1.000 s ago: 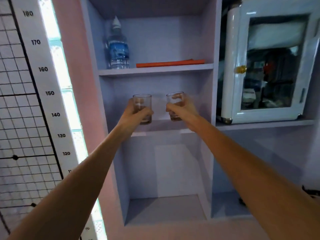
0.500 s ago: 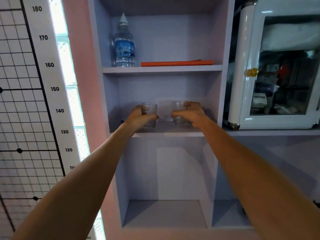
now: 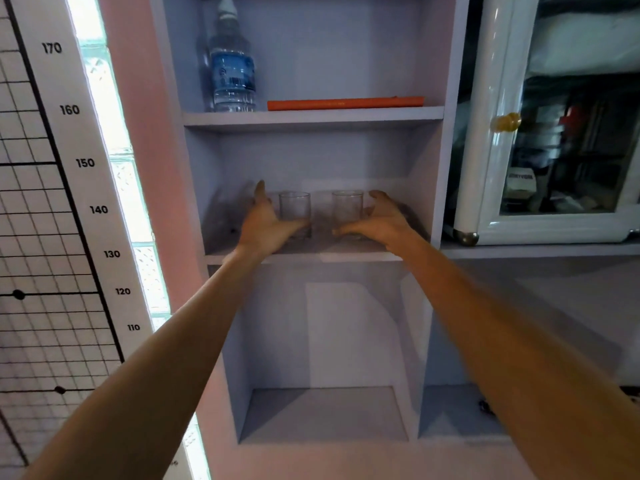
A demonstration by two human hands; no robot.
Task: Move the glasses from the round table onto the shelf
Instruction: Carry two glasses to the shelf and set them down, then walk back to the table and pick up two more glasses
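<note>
Two clear glasses stand upright side by side on the middle shelf (image 3: pixel 311 255) of the lilac cabinet. The left glass (image 3: pixel 295 210) has my left hand (image 3: pixel 265 225) beside it, fingers spread, the thumb still near its base. The right glass (image 3: pixel 347 208) has my right hand (image 3: pixel 379 221) beside it, fingers apart, the thumb low in front of it. Neither hand grips a glass. The round table is out of view.
On the shelf above stand a water bottle (image 3: pixel 232 69) and a flat orange object (image 3: pixel 344 102). A white glass-door cabinet (image 3: pixel 554 133) fills the right. A height chart (image 3: pixel 69 161) and a lit glass-block strip run down the left wall. Lower compartments sit below.
Both hands carried the glasses down onto the middle shelf, then opened and let go. The glasses now stand on their own.
</note>
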